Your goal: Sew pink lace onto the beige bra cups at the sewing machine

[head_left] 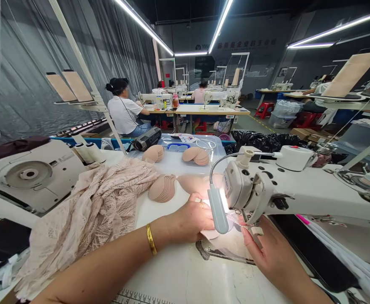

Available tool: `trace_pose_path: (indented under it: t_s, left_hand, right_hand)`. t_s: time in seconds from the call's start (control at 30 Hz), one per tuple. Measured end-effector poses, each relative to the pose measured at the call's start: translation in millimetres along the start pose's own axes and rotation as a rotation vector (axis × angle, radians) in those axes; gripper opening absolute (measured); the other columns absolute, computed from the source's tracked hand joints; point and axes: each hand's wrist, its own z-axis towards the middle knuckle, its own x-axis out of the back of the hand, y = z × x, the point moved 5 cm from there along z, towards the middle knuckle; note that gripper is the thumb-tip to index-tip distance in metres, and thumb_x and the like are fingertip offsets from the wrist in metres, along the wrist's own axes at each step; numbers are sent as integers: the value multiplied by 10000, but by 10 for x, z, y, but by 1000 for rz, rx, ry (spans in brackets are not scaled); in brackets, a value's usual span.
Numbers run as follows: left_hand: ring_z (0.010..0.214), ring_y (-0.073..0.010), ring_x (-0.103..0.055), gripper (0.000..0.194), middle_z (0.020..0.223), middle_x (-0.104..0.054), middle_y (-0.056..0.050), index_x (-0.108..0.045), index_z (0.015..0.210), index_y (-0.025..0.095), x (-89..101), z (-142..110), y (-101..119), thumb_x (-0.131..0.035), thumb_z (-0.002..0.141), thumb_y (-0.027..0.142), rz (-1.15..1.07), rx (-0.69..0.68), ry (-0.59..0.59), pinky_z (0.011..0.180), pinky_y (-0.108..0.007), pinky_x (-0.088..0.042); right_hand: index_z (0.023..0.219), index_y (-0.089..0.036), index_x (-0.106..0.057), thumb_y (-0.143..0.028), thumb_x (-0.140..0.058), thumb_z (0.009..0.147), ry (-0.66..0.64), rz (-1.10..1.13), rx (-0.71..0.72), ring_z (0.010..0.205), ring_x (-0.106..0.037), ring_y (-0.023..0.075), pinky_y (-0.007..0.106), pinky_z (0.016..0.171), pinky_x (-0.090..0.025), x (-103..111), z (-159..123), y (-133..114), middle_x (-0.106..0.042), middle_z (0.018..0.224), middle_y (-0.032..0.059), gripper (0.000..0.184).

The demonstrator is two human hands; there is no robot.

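Under the needle end of a white sewing machine (pixel 267 185), a pale beige fabric piece (pixel 215 242) lies in bright lamp light. My left hand (pixel 191 217), with a ring and a gold bangle, grips its left side; the grey lamp (pixel 219 213) covers some fingertips. On the other side of the needle, my right hand (pixel 265 247) holds the fabric's right edge, thumb toward me and fingers partly behind the machine's presser parts. A stack of beige bra cups (pixel 161 188) sits beyond my left wrist, and another beige cup (pixel 189 185) lies just past my left fingers.
Crumpled beige lace (pixel 99 207) covers the table's left side beside a second machine (pixel 29 171). More cup stacks (pixel 196 156) rest on a clear plastic box lid (pixel 172 168). A black tray (pixel 314 253) lies right of my right hand. A co-worker (pixel 124 105) sits ahead.
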Motion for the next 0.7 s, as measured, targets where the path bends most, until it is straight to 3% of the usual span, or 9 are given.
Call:
trace_pose_path:
  t_s: [0.17,0.33,0.47,0.6,0.7]
  left_hand:
    - [894,-181,-660,171,958,-781,33,-668,908,220,-15,-52,-5,-660,884,51,-43,-4,-8,1017,-439,-265]
    - [812,-165,-631,177,870,-766,30,-669,853,218,-84,-101,-50,-652,862,43,-29,6,-21,1027,-442,-238]
    - [792,-160,-619,208,848,-747,38,-678,842,222,-111,-101,-66,-664,811,16,-6,0,-14,1026,-431,-238]
    - [812,-166,-614,159,860,-736,33,-668,846,219,-123,-83,-40,-688,863,62,45,12,1,1021,-436,-237]
    - [808,-180,-599,119,826,-705,19,-656,832,214,-145,-70,-7,-693,924,147,103,27,17,983,-440,-258]
  right_hand:
    - [1216,-268,-590,-239,-474,1108,9,78,-27,872,-699,226,358,727,-604,7,-22,37,-721,1079,62,161]
    - [1224,-259,-603,-259,-483,1104,1,50,-21,946,-715,255,356,680,-588,-6,-62,52,-728,1160,101,170]
    - [1218,-247,-619,-263,-483,1105,6,17,-2,1107,-713,291,374,738,-604,-34,-106,101,-719,1243,119,178]
    - [1184,-249,-627,-267,-500,1113,18,22,28,1120,-710,299,407,799,-608,-45,-127,113,-731,1158,104,147]
    - [1141,-254,-645,-291,-487,1125,9,24,16,1094,-716,296,404,763,-607,-52,-122,100,-735,1145,105,162]
